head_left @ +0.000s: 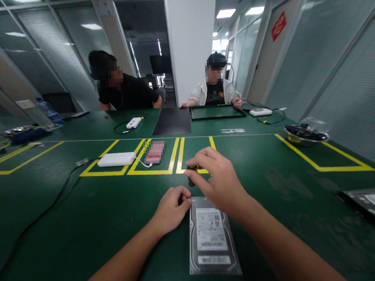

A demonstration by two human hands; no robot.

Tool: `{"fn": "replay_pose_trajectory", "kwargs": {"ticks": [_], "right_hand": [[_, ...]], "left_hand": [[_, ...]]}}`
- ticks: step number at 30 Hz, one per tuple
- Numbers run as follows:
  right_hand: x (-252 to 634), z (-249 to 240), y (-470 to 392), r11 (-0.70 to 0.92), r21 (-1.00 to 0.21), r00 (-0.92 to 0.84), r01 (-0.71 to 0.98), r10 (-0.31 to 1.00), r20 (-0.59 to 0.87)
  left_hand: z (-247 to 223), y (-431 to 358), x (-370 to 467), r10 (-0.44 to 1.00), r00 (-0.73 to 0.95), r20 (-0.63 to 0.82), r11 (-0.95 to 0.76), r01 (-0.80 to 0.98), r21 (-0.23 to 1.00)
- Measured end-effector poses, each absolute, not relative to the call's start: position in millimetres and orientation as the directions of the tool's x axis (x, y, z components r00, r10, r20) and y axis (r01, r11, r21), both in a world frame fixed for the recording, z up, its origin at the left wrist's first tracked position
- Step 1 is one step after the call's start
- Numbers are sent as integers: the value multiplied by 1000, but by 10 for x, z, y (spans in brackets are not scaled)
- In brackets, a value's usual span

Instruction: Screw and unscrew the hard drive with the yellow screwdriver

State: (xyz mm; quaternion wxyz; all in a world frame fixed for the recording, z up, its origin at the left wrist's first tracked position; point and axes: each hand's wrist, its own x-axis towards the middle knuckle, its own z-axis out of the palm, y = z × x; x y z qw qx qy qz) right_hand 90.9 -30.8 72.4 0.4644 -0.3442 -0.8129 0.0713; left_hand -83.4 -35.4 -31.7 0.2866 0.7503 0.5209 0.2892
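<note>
A silver hard drive [211, 236] with a white label lies flat on the green table in front of me. My left hand [172, 211] is closed at its far left corner, thumb and curled fingers against the edge. Above the drive's far end, my right hand [220, 181] pinches a short black and yellow screwdriver [192, 169] between thumb and fingers. The dark lower part of that tool points down; its tip is hard to make out. The right hand covers the drive's far right corner.
Yellow tape marks the table. A white power bank [116, 159] is cabled to a blurred pinkish device [155, 152]. At right are a metal bowl [306, 137] of dark items and another drive-like unit [374, 203]. Two people sit opposite, one holding a black frame [218, 117] beside a dark panel [172, 121].
</note>
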Motion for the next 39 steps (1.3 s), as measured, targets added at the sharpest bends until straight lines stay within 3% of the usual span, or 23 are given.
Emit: {"fn": "replay_pose_trajectory", "kwargs": {"ticks": [39], "right_hand": [[916,747,-304,808,-373,-408,455,562,719]], "left_hand": [[-323,-339,-818,949,282,143,-294,621,727]]}}
